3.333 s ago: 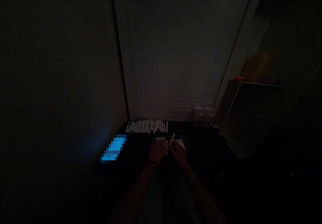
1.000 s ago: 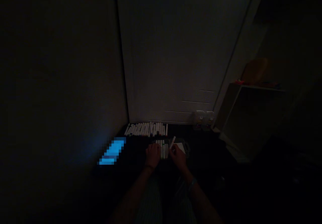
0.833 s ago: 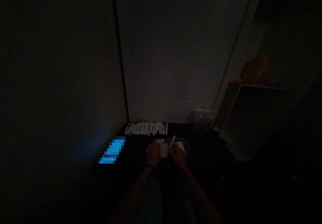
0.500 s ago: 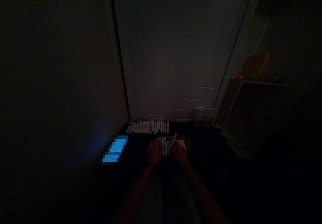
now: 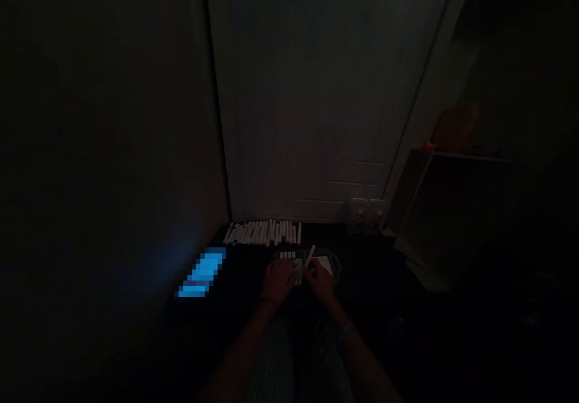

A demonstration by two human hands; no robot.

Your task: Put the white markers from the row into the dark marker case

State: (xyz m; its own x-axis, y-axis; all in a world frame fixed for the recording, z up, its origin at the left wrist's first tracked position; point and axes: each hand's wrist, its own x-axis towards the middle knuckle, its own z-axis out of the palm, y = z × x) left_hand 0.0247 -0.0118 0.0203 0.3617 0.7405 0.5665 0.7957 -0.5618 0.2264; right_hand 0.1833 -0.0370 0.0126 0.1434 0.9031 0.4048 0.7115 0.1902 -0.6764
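In the dim head view, my right hand pinches a white marker that tilts upward to the right. Just left of it, my left hand lies over several white markers set side by side in an open clear case, its fingers stretched across them. Their lower ends are partly covered by that hand. A white card or paper shows in the right half of the case, partly behind my right hand.
Behind the case, a row of loose white markers lies along the wall. A glowing blurred screen is at the left. Two clear containers stand at the back right, near a cabinet with things on top.
My left hand has moved over the markers in the case and its fingers reach further across them. The right hand still holds the marker, slightly lower. The view has shifted a little.
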